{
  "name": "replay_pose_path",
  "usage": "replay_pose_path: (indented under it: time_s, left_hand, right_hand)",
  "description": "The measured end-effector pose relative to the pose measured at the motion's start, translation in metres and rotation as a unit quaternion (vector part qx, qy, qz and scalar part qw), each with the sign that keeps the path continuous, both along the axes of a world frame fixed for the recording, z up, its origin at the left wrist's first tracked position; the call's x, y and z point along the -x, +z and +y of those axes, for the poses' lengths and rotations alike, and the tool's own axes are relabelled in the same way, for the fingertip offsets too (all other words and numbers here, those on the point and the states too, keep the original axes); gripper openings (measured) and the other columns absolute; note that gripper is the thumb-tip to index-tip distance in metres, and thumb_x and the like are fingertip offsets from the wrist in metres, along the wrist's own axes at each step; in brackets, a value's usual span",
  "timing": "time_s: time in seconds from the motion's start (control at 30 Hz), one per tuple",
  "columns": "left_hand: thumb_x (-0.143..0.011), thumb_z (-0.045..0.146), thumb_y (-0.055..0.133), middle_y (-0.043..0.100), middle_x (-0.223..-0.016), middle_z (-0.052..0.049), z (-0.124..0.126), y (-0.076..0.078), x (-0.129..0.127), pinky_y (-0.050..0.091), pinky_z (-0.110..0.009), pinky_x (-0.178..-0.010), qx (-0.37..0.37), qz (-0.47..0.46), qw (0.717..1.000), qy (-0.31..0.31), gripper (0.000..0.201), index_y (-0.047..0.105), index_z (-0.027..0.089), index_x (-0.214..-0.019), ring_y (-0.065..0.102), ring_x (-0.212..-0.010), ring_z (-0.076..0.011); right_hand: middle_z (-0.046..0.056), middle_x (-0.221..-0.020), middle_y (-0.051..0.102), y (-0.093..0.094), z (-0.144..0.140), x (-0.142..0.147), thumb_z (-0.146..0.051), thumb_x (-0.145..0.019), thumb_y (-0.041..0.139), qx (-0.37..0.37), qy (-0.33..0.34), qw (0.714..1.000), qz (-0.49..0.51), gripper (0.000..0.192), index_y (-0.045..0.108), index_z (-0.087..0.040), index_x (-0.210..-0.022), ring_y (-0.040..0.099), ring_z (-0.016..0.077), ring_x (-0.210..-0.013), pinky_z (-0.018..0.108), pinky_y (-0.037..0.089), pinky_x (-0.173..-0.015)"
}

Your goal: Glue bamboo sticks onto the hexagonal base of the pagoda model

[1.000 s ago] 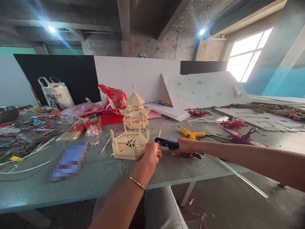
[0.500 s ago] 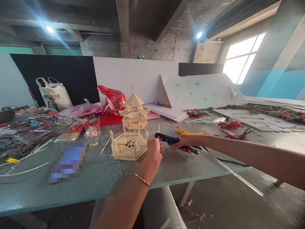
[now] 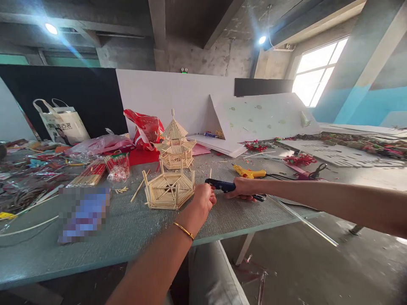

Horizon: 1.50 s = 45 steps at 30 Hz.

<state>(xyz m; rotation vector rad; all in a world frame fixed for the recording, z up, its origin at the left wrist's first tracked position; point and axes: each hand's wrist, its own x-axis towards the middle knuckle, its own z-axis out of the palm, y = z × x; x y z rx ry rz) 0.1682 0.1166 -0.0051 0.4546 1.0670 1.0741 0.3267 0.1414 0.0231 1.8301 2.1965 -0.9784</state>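
My left hand (image 3: 204,198) is closed in a pinch on a thin wooden stick (image 3: 210,173), whose pale end sticks up past the tool's head. My right hand (image 3: 243,188) grips a dark blue hand cutter (image 3: 222,185) with two handles. The cutter's head meets the stick at my left fingertips; whether its jaws are closed is hidden. Just left of my left hand stands a low polygonal stick base (image 3: 170,190) with short upright posts. Behind it rises a tiered stick pagoda (image 3: 174,144) with a pointed roof. A yellow glue gun (image 3: 249,171) lies behind my right hand.
Bundled sticks (image 3: 90,173), plastic bags and clutter cover the table's left side. A blurred blue item (image 3: 85,216) lies near the front edge. White boards (image 3: 219,146) and red trimmings (image 3: 300,159) lie at the back right. A clear rod (image 3: 305,220) overhangs the front edge.
The view has shifted slightly, so most things appear further left and higher. The glue gun shows more fully. Both hands keep their hold, the cutter still at the stick.
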Motion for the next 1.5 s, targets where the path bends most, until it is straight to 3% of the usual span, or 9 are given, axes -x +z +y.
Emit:
replay_pose_path:
  time_s: [0.13,0.33,0.47,0.6,0.73,0.87,1.07,1.27,1.5]
  left_hand:
    - [-0.084,0.031,0.050,0.054,-0.110,-0.008,-0.006,0.002,0.002,0.049,-0.038,-0.076,-0.019,0.016,1.000,-0.008,0.032,0.050,0.014,-0.111,0.056,-0.092,-0.0181]
    - [-0.085,0.032,0.048,0.058,-0.089,-0.003,-0.017,0.007,0.003,0.049,-0.027,-0.059,-0.068,0.078,0.994,-0.019,0.025,0.054,0.013,-0.100,0.056,-0.070,-0.0108]
    - [-0.087,0.030,0.043,0.049,-0.062,0.004,-0.023,0.006,-0.001,0.035,-0.018,-0.040,-0.121,0.161,0.980,-0.008,0.021,0.054,0.012,-0.085,0.040,-0.043,-0.0040]
    - [-0.084,0.018,0.041,0.049,-0.056,0.001,-0.028,0.003,-0.002,0.031,-0.021,-0.043,-0.189,0.284,0.940,0.014,0.018,0.055,0.012,-0.075,0.045,-0.046,-0.0083]
    - [-0.081,0.015,0.043,0.061,-0.080,-0.010,-0.033,0.003,0.004,0.037,-0.026,-0.062,-0.255,0.413,0.873,0.048,0.013,0.056,0.014,-0.081,0.058,-0.081,-0.0194]
    - [-0.081,0.014,0.040,0.064,-0.079,-0.011,-0.032,0.004,0.008,0.036,-0.028,-0.069,-0.280,0.474,0.834,0.044,0.016,0.056,0.017,-0.081,0.059,-0.085,-0.0227]
    - [-0.080,0.018,0.041,0.062,-0.066,-0.005,-0.019,-0.003,0.008,0.036,-0.025,-0.058,-0.281,0.460,0.840,0.051,0.021,0.056,0.019,-0.065,0.059,-0.070,-0.0184]
    - [-0.082,0.022,0.040,0.061,-0.065,-0.004,-0.016,-0.013,-0.003,0.035,-0.024,-0.054,-0.278,0.443,0.850,0.062,0.022,0.057,0.018,-0.069,0.057,-0.062,-0.0163]
    - [-0.082,0.018,0.041,0.064,-0.082,-0.012,-0.020,0.000,-0.001,0.036,-0.029,-0.071,-0.288,0.462,0.836,0.072,0.016,0.056,0.015,-0.081,0.059,-0.085,-0.0222]
  right_hand:
    - [-0.006,-0.041,0.039,0.003,0.000,-0.001,-0.064,-0.058,0.059,0.001,0.009,1.000,-0.002,0.052,0.039,-0.017,-0.050,0.037,0.0062,-0.031,0.020,0.033,-0.031]
    - [-0.004,-0.049,0.048,0.024,-0.001,-0.009,-0.071,-0.060,0.053,0.147,0.044,0.985,0.085,0.058,0.049,-0.014,-0.064,0.044,0.0069,-0.036,0.020,0.038,-0.036]
    - [-0.001,-0.055,0.053,0.034,-0.006,-0.011,-0.072,-0.061,0.051,0.093,0.054,0.991,0.073,0.059,0.050,-0.013,-0.069,0.051,0.0089,-0.043,0.022,0.044,-0.043]
    - [-0.003,-0.048,0.049,0.034,-0.012,-0.012,-0.070,-0.061,0.053,0.028,0.060,0.997,0.039,0.056,0.047,-0.015,-0.062,0.046,0.0075,-0.038,0.020,0.040,-0.040]
    - [-0.005,-0.041,0.042,0.039,-0.018,-0.008,-0.069,-0.060,0.054,-0.039,0.064,0.997,-0.003,0.054,0.043,-0.016,-0.056,0.039,0.0068,-0.033,0.020,0.035,-0.035]
    - [-0.002,-0.051,0.050,0.050,-0.023,-0.001,-0.067,-0.061,0.056,0.007,0.055,0.998,0.008,0.052,0.045,-0.016,-0.061,0.047,0.0082,-0.039,0.021,0.039,-0.038]
    - [-0.006,-0.040,0.040,0.050,-0.025,0.005,-0.062,-0.064,0.056,-0.071,0.052,0.996,-0.020,0.046,0.047,-0.017,-0.065,0.038,0.0068,-0.031,0.020,0.034,-0.031]
    - [-0.006,-0.037,0.039,0.045,-0.022,0.002,-0.060,-0.058,0.062,-0.123,0.013,0.988,-0.097,0.045,0.046,-0.018,-0.066,0.040,0.0101,-0.029,0.023,0.035,-0.029]
    - [-0.003,-0.042,0.047,0.043,-0.021,-0.007,-0.063,-0.063,0.057,0.001,0.041,0.999,0.009,0.048,0.044,-0.017,-0.060,0.045,0.0087,-0.035,0.021,0.038,-0.037]
